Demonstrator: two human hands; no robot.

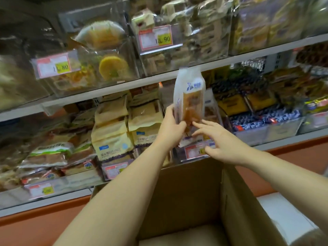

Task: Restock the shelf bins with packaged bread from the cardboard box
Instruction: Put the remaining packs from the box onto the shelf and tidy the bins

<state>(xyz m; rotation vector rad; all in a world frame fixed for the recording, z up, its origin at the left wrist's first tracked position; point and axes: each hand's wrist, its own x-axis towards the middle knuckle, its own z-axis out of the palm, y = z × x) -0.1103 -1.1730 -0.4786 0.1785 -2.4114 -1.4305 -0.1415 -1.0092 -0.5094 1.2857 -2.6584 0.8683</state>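
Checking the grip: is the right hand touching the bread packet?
Cannot tell. Head view: the right hand reaches straight fingers to the lower end of the bread packet, gripped by the left hand; blur hides contact or gap.

Soft, warm, rather dim indoor light falls evenly, with no hard shadows. Pale glare streaks the clear upper bins (92,50). Motion blur smears everything, worst at the left edge; the price tag (156,39) barely reads, and the bread packet (190,96) is soft. Wide-angle distortion tilts the shelf rail (221,62).
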